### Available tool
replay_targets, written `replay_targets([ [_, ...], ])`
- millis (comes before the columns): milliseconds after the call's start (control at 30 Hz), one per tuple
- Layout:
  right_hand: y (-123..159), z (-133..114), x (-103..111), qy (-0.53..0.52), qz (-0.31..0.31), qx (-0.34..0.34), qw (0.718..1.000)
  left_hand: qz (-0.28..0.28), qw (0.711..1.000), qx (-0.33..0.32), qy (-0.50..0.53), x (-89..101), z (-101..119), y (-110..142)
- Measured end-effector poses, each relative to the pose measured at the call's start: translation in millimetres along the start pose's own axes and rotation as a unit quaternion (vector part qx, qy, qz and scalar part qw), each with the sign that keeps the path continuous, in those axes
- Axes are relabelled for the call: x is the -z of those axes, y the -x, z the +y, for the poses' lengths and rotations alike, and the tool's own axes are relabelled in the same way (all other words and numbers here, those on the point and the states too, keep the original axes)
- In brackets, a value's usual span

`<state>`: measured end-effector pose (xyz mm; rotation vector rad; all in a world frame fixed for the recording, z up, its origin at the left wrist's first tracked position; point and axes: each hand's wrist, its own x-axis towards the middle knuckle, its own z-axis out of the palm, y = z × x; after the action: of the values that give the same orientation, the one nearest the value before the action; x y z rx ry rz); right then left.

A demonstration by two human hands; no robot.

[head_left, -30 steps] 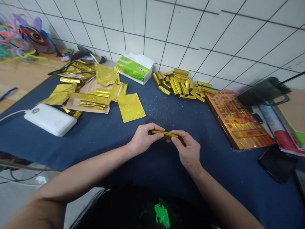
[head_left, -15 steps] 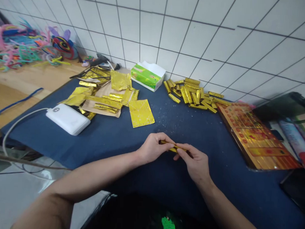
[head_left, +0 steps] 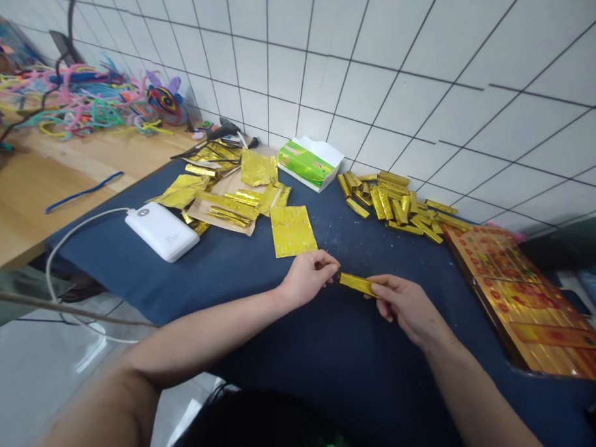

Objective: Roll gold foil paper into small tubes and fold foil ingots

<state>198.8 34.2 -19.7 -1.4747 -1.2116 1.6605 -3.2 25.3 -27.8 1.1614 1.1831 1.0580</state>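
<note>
A narrow folded strip of gold foil paper [head_left: 357, 284] is stretched between my two hands, over the blue cloth. My right hand [head_left: 403, 302] grips its right end between thumb and fingers. At the left end, the fingertips of my left hand [head_left: 310, 276] are pinched together, with a small dark spot beside them that I cannot make out. Just beyond my left hand lies a flat square of gold foil paper [head_left: 294, 231]. Farther off, against the wall, is a pile of rolled gold foil pieces [head_left: 396, 204].
Gold foil sheets and brown paper [head_left: 230, 198] lie back left, near a white power bank [head_left: 161, 232] with a cable. A green tissue pack [head_left: 310, 162] rests by the tiled wall. To the right is a red-gold packet [head_left: 525, 300]. Pipe cleaners [head_left: 87, 108] cover the wooden table.
My hands have drawn apart, the right one moving rightward, so more of the gold strip shows between them. The camera view has shifted slightly to the left.
</note>
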Motion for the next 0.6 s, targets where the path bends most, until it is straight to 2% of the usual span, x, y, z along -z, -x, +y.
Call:
replay_targets([
  [67, -13, -8, 10, -0.011, 0.001, 0.000, 1.000, 0.011, 1.000, 0.002, -0.001, 2.0, 1, -2],
  [167, -32, -17, 20, -0.147, 0.085, 0.112, 0.979, 0.006, 1.000, -0.004, -0.004, 3.2, 2, -2],
  [233, -39, -17, 20, -0.188, 0.099, 0.111, 0.971, 0.002, 1.000, -0.013, -0.010, 3.0, 3, -1],
  [300, -41, -11, 15, -0.165, 0.093, 0.097, 0.977, 0.000, 1.000, -0.021, -0.018, 2.7, 3, -1],
  [433, -37, 7, 1, -0.041, 0.118, 0.162, 0.979, 0.013, 0.996, -0.060, -0.070, 7.5, 11, -2],
  [533, -35, 13, -3, 0.014, 0.136, 0.200, 0.970, 0.076, 0.978, -0.128, -0.146, 24.0, 29, -12],
  [600, -36, 13, -4, 0.018, 0.134, 0.207, 0.969, 0.140, 0.954, -0.168, -0.206, 44.6, 43, -26],
])
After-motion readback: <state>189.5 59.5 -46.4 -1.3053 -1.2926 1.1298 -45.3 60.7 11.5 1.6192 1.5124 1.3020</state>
